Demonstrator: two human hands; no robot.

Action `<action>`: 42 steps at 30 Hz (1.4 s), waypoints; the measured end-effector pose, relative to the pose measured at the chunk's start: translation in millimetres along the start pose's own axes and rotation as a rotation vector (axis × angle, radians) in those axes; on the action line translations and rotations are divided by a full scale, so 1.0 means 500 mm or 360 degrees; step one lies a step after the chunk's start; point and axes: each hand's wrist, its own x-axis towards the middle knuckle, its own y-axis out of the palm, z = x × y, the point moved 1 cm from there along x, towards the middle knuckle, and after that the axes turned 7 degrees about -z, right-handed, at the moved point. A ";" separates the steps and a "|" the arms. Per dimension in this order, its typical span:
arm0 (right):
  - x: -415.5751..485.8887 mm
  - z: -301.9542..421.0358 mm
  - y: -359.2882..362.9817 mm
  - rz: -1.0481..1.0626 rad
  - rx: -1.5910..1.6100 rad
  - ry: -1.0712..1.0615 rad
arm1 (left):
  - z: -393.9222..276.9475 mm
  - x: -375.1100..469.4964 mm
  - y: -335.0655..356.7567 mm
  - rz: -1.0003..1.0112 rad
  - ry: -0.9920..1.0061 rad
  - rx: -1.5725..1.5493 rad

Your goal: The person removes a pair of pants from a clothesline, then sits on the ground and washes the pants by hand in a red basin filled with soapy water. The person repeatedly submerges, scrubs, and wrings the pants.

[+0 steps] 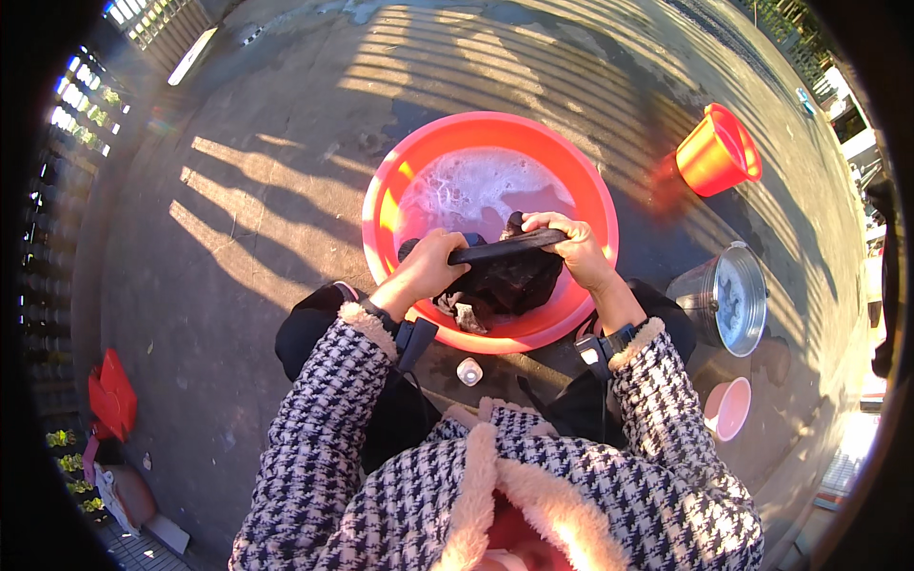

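Note:
My left hand (433, 263) grips one end of a dark wet garment (510, 282), its band stretched between both hands. At the other end, my right hand (571, 246) pinches the same band. The lower part of the cloth hangs into a large red plastic basin (488, 126). Soapy water with white foam (485, 175) fills the basin's far side. Against the near wall, a pale patterned piece of cloth (471, 319) shows under the dark one. What lies beneath the garment is hidden.
A red bucket (703, 160) stands at the far right. Nearer are a metal bucket (696, 289) holding foamy water and a pink tub (728, 408). A small bottle (469, 371) stands between my legs. A red dustpan-like object (114, 396) lies left on the concrete floor (214, 342).

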 end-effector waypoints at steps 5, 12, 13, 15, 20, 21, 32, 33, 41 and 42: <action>-0.004 0.009 -0.006 -0.0104 0.0800 0.0333 | 0.073 0.008 0.055 -0.0163 -0.0019 -0.0257; 0.066 -0.119 -0.030 -0.0649 0.0054 0.0442 | 0.028 0.023 0.143 -0.0215 -0.1194 -0.2205; 0.070 -0.117 -0.012 -0.0796 -0.0356 0.0405 | 0.027 0.030 0.157 -0.0256 -0.1219 -0.2265; 0.058 -0.084 0.036 -0.1041 -0.0746 0.0086 | 0.038 0.043 0.182 -0.0309 -0.1287 -0.2428; -0.042 -0.041 0.207 -0.0079 -0.1200 -0.0759 | 0.066 0.036 0.213 -0.0435 -0.1166 -0.2293; -0.037 -0.051 0.208 -0.0104 -0.1223 -0.0645 | 0.054 0.029 0.222 -0.0217 -0.1292 -0.2507; -0.019 -0.082 0.210 -0.0658 -0.1100 -0.0497 | 0.020 0.046 0.200 -0.0151 -0.1459 -0.2651; -0.023 -0.083 0.215 -0.0555 -0.1038 -0.0561 | 0.029 0.044 0.207 -0.0117 -0.1594 -0.2434; 0.047 -0.126 0.097 -0.0780 -0.1313 -0.0016 | -0.002 0.027 0.292 -0.0193 -0.1772 -0.2135; 0.032 -0.121 0.117 -0.0763 -0.1250 -0.0156 | 0.009 0.031 0.281 -0.0338 -0.1713 -0.2077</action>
